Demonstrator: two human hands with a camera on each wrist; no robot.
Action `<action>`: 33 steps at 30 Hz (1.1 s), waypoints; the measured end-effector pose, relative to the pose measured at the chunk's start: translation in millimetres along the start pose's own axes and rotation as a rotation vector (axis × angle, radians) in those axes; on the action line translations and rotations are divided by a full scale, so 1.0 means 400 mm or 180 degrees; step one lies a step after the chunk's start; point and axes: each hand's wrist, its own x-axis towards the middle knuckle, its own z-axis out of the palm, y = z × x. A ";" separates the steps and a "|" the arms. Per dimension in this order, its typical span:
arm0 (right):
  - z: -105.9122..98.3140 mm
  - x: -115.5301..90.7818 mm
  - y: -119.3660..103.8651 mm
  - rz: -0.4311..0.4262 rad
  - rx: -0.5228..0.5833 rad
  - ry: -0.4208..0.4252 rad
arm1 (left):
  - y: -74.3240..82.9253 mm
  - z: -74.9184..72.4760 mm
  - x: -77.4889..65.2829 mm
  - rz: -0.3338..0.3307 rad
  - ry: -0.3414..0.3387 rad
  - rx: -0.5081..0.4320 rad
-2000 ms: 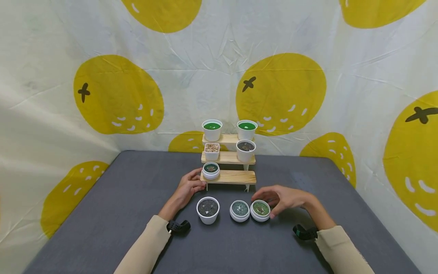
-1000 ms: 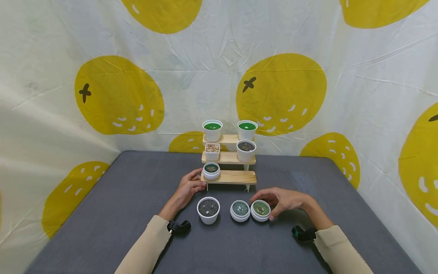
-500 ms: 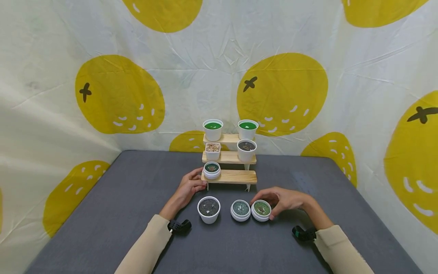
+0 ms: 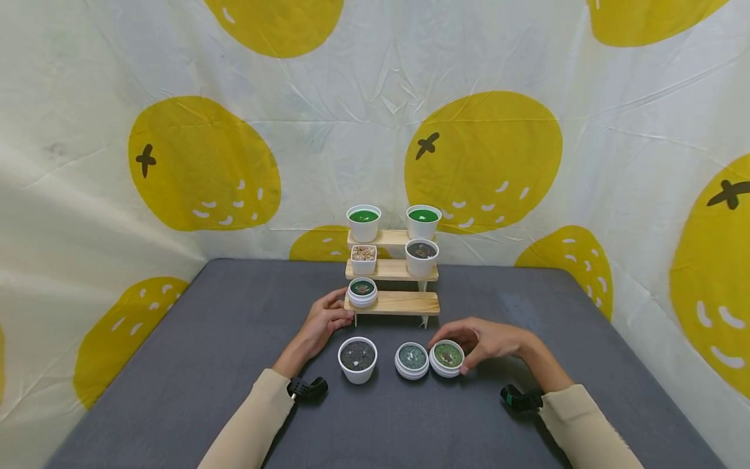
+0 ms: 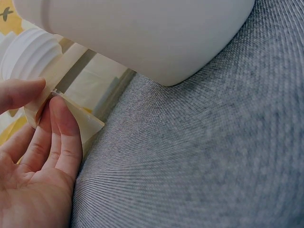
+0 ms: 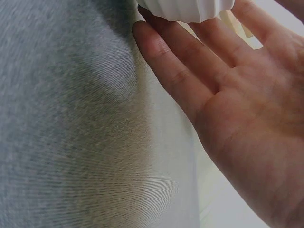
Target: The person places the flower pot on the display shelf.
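Note:
My left hand [image 4: 319, 319] pinches the left end of the bottom step of a three-step wooden stand [image 4: 410, 303]. In the left wrist view, the thumb [image 5: 23, 93] lies on the step and the fingers are beneath it. On the table's right, my right hand [image 4: 486, 340] holds a small ribbed white pot with mottled green contents [image 4: 448, 355], thumb at its near right side and fingers behind. Only the pot's ribbed underside [image 6: 187, 8] shows in the right wrist view. Beside it stands a similar pot with grey-green contents [image 4: 412, 358].
A white cup of dark grit [image 4: 357, 357] stands before the stand. The bottom step bears a pot with dark green contents [image 4: 362, 294]; the middle, a square pot of beige bits [image 4: 363, 260] and a dark-filled cup [image 4: 421, 260]. Two green-filled cups [image 4: 364, 225] top it.
Hardly anything differs. The right hand, with the green-topped pot, has shifted up very slightly in the head view. The left hand stays on the stand.

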 end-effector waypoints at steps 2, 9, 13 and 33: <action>0.000 -0.002 -0.006 -0.0013 -0.0013 -0.0003 | 0.001 0.002 0.000 -0.0011 0.0023 0.0001; -0.001 -0.009 -0.024 -0.0156 -0.0096 0.0045 | 0.000 0.002 0.000 -0.0003 -0.0002 0.0006; -0.001 -0.013 -0.036 -0.0169 -0.0163 0.0124 | -0.001 0.001 -0.001 0.0006 -0.0042 -0.0014; 0.010 -0.014 -0.093 -0.0176 -0.0396 0.0512 | -0.003 -0.003 -0.003 0.0077 -0.0055 -0.0032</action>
